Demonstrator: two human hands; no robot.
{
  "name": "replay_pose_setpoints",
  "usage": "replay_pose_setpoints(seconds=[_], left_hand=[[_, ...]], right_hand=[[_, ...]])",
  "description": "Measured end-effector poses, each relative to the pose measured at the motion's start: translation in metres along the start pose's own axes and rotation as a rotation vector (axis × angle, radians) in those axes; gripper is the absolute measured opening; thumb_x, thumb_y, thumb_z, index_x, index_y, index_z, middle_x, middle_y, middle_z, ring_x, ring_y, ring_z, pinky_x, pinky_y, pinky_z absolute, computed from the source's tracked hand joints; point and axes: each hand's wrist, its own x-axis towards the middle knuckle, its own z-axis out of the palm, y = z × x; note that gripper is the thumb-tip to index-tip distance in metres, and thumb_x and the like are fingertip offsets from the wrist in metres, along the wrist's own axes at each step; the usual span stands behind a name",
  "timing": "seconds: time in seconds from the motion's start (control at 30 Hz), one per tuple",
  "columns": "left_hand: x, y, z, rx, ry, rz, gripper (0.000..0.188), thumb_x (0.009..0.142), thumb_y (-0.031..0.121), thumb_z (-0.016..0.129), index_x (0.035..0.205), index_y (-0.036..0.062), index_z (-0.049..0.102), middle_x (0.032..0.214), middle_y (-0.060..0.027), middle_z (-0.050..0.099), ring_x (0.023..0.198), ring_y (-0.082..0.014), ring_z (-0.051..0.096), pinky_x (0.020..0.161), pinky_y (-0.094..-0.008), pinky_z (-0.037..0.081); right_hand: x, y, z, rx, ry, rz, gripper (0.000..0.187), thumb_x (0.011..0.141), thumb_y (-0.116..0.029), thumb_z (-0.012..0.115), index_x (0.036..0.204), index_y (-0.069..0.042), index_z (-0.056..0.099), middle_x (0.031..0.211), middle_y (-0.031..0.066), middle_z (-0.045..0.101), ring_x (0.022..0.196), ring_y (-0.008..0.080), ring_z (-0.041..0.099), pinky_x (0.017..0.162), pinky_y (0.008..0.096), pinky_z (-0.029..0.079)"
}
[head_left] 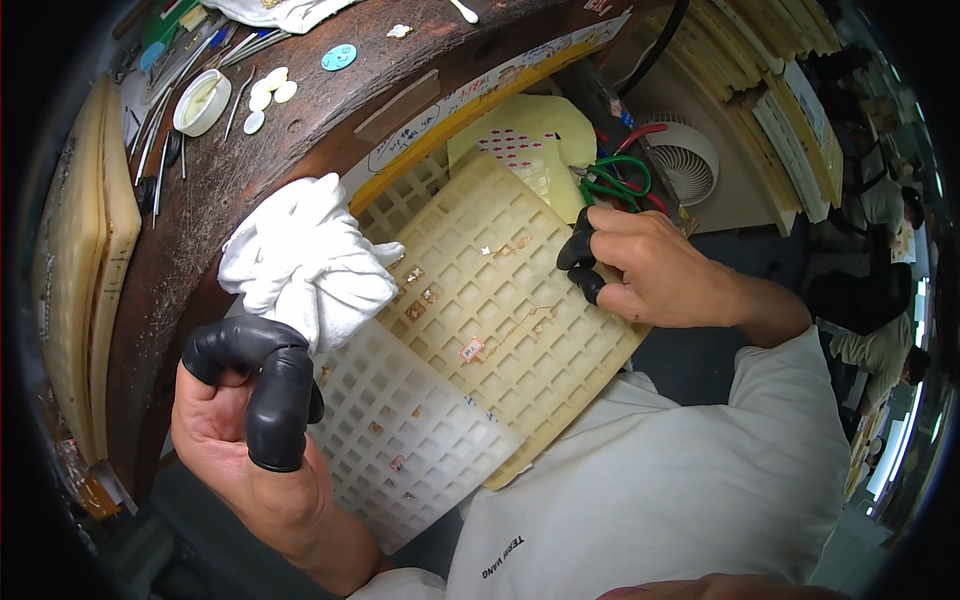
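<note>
"How far has the work at that cream grid tray (560,370) got?"

"Partway, I'd judge. Amber-coloured square pieces (415,311) sit near the tray's left edge, and a fine chain (533,314) with a paper tag (471,349) lies across its middle."

"And the hands?"

"The right hand (640,258) is at the tray's right edge, black-capped thumb and finger bent inward; whether they pinch the rim or some tiny part, I can't tell. The left hand (265,420) is off the tray's left side, capped fingers curled just by the bundled white cloth (305,260). Whether they're clamped on anything is hidden from here."

"What's left, then?"

"Hard to say. More small parts sit in the white grid tray (450,440) at the cream tray's lower left, perhaps unhandled, but nothing shows which are finished."
</note>
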Motion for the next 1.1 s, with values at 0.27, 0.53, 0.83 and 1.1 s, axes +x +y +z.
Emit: replay_pose_setpoints(seconds=[0.27, 0.53, 0.83, 1.1], left_hand=[[0.000, 0.005, 0.001, -0.043, -0.061, -0.036, 0.018, 0.084, 0.001, 0.070, 0.100, -0.0046, 0.064, 0.088, -0.0071, 0.068, 0.068, -0.0057, 0.056, 0.061, -0.0187, 0.043], [0.004, 0.002, 0.005, -0.010, -0.045, -0.048, 0.037, 0.083, 0.020, 0.076, 0.105, -0.0068, 0.065, 0.089, -0.0068, 0.066, 0.070, -0.0077, 0.055, 0.062, -0.0206, 0.039], [-0.001, -0.004, -0.004, -0.155, -0.124, -0.037, 0.018, 0.088, -0.001, 0.073, 0.103, -0.0053, 0.064, 0.096, -0.0077, 0.069, 0.089, -0.0093, 0.062, 0.084, -0.0233, 0.049], [-0.002, 0.000, 0.001, -0.141, -0.095, -0.028, 0.015, 0.087, -0.006, 0.071, 0.101, -0.0048, 0.064, 0.090, -0.0048, 0.066, 0.075, -0.0049, 0.057, 0.067, -0.0190, 0.045]], right_hand=[[0.004, -0.006, 0.011, 0.108, -0.064, -0.052, 0.015, 0.070, 0.000, 0.068, 0.074, 0.002, 0.054, 0.083, 0.0152, 0.053, 0.071, 0.0361, 0.057, 0.062, 0.0460, 0.045], [0.021, -0.024, 0.021, 0.096, -0.181, -0.161, 0.021, 0.070, -0.002, 0.074, 0.074, 0.000, 0.053, 0.084, 0.0155, 0.052, 0.071, 0.0368, 0.057, 0.061, 0.0468, 0.045], [0.031, -0.031, 0.017, 0.114, -0.120, -0.301, 0.019, 0.075, -0.005, 0.073, 0.083, 0.001, 0.057, 0.089, 0.0150, 0.052, 0.074, 0.0359, 0.060, 0.064, 0.0457, 0.048], [0.049, -0.046, -0.035, 0.067, 0.199, -0.343, 0.016, 0.072, -0.001, 0.071, 0.079, 0.000, 0.056, 0.084, 0.0141, 0.051, 0.067, 0.0336, 0.057, 0.058, 0.0446, 0.046]])
